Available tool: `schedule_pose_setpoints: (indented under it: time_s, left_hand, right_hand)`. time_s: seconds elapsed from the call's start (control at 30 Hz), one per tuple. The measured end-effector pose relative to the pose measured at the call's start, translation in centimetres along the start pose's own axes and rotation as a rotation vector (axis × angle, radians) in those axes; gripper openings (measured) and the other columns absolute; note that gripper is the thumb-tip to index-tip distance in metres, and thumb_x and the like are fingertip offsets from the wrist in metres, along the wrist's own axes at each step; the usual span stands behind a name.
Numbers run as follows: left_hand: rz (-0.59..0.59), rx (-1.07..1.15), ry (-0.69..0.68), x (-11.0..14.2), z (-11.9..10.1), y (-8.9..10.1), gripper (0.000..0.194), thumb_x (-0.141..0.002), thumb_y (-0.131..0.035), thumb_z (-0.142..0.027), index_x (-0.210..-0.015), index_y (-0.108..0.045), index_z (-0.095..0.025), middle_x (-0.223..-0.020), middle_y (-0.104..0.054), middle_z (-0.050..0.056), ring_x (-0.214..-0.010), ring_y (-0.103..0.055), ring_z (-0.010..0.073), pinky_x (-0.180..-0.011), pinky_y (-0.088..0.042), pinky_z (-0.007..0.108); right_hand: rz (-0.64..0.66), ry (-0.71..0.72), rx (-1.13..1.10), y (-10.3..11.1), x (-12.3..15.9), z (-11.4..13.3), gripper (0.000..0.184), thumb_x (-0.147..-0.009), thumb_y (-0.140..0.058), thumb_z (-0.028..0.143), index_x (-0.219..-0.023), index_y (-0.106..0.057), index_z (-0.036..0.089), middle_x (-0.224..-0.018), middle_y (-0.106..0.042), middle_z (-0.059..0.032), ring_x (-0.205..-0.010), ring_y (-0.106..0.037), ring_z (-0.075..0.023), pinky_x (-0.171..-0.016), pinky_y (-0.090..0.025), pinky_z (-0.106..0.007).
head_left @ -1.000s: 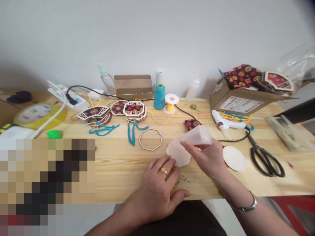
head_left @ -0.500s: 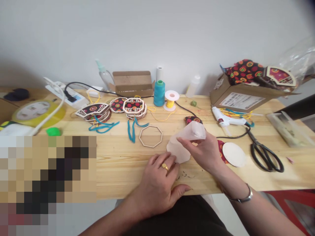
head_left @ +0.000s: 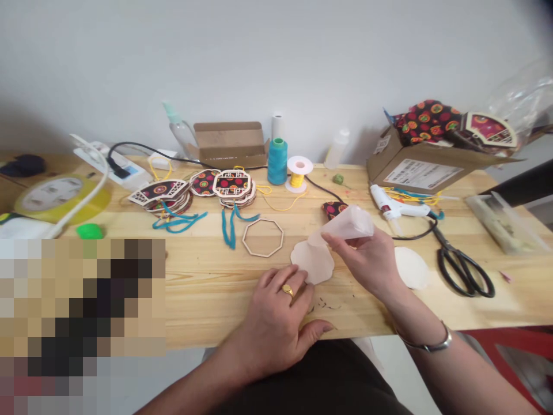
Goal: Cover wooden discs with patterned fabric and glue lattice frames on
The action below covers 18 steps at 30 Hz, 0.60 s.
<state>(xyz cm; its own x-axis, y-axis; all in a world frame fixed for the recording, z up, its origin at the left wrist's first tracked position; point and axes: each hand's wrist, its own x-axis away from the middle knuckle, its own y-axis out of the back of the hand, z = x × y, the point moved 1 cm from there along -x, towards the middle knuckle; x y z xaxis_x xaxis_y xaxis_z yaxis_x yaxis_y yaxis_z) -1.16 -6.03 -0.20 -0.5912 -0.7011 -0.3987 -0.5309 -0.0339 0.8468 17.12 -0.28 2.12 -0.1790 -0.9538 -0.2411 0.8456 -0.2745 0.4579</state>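
Observation:
My left hand [head_left: 280, 314] lies palm down at the front of the table, fingertips on the lower left edge of a pale piece with a wavy outline [head_left: 314, 264]. Its thumb is spread away from the fingers. In my right hand [head_left: 369, 259] is a translucent white squeeze bottle [head_left: 352, 222], tilted with its narrow end down at the pale piece's upper edge; whether the tip touches cannot be made out. Left of the piece lies a thin octagonal wooden frame [head_left: 263, 237]. Right of my right hand is a white oval piece [head_left: 412, 268].
Black scissors [head_left: 464, 268] and a white glue gun [head_left: 400, 204] with its cable lie to the right. Decorated fan pieces [head_left: 162, 193], a teal thread cone [head_left: 277, 164] and a yellow spool [head_left: 297, 180] stand behind. A cardboard box [head_left: 425, 170] is at back right.
My right hand has moved the bottle a little to the right along the pale piece's upper edge, uncovering more of it. My left hand stays on the piece. The view has shifted slightly.

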Motion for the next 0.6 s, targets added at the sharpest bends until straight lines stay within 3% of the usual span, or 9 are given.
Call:
schedule_pose_setpoints:
  time_s: [0.6]
  left_hand:
    - [0.006, -0.006, -0.002, -0.1, 0.0, -0.1, 0.039, -0.086, -0.053, -0.046, -0.102, -0.065, -0.013, -0.111, -0.066, 0.013, -0.107, -0.055, 0.0306, -0.088, -0.041, 0.046]
  right_hand:
    - [-0.052, -0.017, 0.049, 1.4, 0.2, -0.9, 0.029, -0.068, -0.074, 0.043, -0.075, -0.065, 0.016, -0.068, -0.07, -0.005, -0.057, -0.063, -0.0189, -0.051, -0.051, -0.03]
